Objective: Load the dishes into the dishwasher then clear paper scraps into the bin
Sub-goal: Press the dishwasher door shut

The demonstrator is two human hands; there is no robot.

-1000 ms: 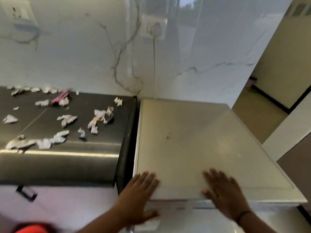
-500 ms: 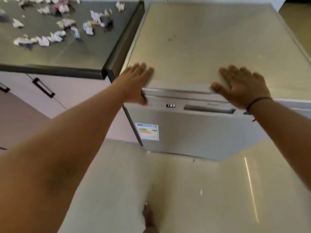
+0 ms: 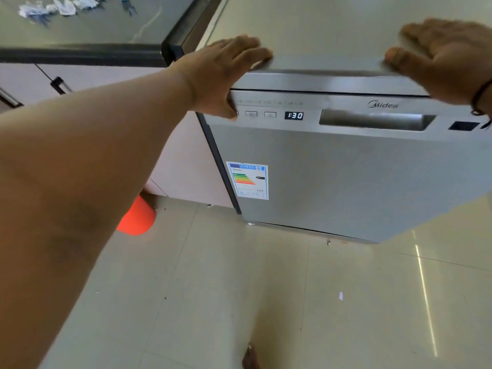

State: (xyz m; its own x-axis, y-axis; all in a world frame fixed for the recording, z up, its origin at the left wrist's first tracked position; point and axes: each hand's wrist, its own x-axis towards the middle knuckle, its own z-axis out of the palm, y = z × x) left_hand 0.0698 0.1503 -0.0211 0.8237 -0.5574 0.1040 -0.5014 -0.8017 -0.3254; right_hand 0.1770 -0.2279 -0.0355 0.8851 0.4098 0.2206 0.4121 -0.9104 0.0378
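Far left counter: paper scraps (image 3: 57,8) lie scattered.
Left hand (image 3: 222,73): my arm outstretched, palm flat on the dishwasher (image 3: 354,179) top's front-left corner, thumb over the control panel.
Right hand (image 3: 447,57): spread flat on the front-right edge, holding nothing.

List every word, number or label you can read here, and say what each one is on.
"Midea": brand on the dishwasher control panel.
"1:30": lit display on the same panel.
"ENERG": header of the energy sticker on the door; its smaller print is unreadable.
Button markings left of the display: too blurred to read.
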